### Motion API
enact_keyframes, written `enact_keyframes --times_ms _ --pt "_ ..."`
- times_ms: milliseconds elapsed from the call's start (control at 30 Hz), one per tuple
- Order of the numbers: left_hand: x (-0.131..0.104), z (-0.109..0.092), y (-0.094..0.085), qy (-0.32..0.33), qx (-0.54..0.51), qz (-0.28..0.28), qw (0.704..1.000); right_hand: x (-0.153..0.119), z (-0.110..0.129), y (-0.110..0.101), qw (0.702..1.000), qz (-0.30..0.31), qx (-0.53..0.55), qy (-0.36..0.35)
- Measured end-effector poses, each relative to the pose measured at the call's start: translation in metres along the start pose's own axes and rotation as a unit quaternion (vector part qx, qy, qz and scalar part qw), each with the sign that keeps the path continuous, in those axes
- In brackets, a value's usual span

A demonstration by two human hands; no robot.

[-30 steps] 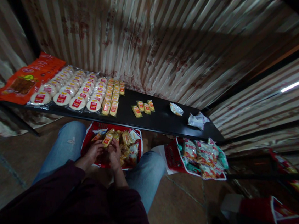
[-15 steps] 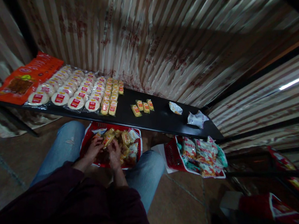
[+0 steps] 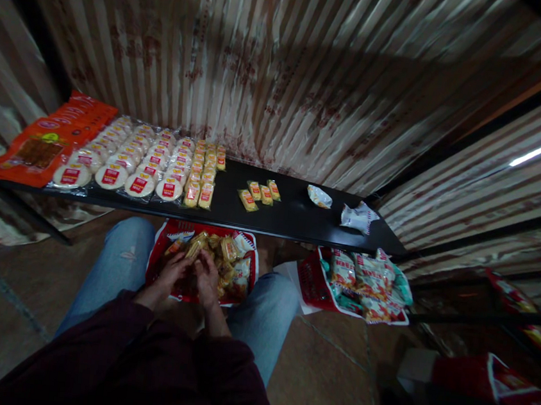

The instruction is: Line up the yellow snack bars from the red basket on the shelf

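Between my knees stands a red basket [image 3: 159,237] with a white rim, holding yellow wrapped snacks [image 3: 229,250] and white snack bags [image 3: 242,270]. My left hand [image 3: 170,277] reaches in from the left, fingers closed on the lower part of a small yellow snack packet [image 3: 196,245]. From the right, my right hand [image 3: 207,279] meets the same packet with bent fingers. The fingertips are partly hidden and dim. Ahead on the black shelf [image 3: 230,219], several matching yellow packets [image 3: 200,176] stand in two columns, and a few more packets [image 3: 265,193] lie loose to their right.
Rows of round white crackers [image 3: 139,183] and an orange bag [image 3: 50,137] fill the shelf's left end. Crumpled white wrappers [image 3: 356,218] lie at its right. Another red basket [image 3: 311,277] of snack bags stands right of my knee. Striped cloth [image 3: 265,67] hangs behind.
The packet at my fingers has turned, so its red and orange label no longer shows. Both hands stay over the basket, the left shifted slightly. The view has shifted a little.
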State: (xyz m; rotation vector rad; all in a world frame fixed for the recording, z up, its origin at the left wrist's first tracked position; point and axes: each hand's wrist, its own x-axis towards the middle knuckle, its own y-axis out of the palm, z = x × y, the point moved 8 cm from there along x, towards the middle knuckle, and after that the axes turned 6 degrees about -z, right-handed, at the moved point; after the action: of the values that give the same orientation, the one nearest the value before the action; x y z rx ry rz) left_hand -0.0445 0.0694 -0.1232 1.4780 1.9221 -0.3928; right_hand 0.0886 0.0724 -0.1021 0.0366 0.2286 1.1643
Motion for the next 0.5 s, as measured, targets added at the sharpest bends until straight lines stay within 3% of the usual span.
enact_keyframes --times_ms 500 --pt "-0.0019 0.0031 0.0084 -0.075 -0.087 0.029 0.993 -0.0035 0.0067 0.0009 0.999 0.004 0.04 0.018"
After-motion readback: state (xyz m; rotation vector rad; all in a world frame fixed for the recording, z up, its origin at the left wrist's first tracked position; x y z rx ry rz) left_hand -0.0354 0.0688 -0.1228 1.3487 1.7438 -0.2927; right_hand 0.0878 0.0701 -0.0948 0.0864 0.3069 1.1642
